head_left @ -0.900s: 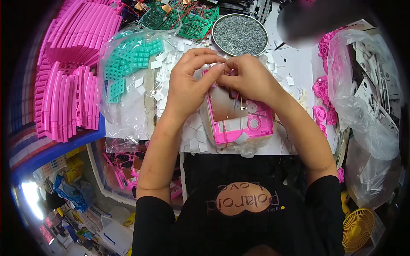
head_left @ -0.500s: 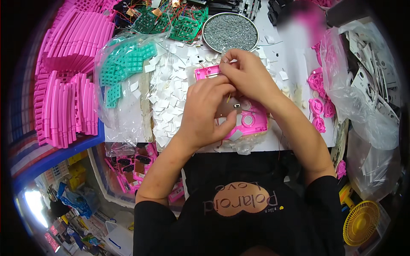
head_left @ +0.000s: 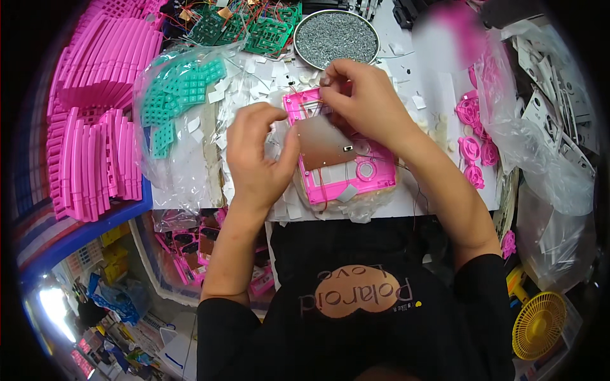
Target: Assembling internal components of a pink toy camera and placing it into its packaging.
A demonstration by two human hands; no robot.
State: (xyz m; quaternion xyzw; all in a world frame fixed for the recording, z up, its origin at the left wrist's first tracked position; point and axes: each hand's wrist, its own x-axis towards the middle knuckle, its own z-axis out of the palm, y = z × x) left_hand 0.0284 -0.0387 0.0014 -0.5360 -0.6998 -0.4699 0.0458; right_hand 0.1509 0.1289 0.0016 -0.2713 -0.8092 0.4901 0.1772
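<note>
Pink plastic casing, open-faced above crumpled clear plastic on the white table. Apparently part-assembled: flat brown board already laid across the middle, thin red wires yet to be secured. At the casing's left edge, left hand, fingers curved, parted, seemingly empty. Over the upper part, right hand, fingertips bunched, contents impossible to tell. Compared with half a second ago, left hand withdrawn leftward, brown board uncovered.
</note>
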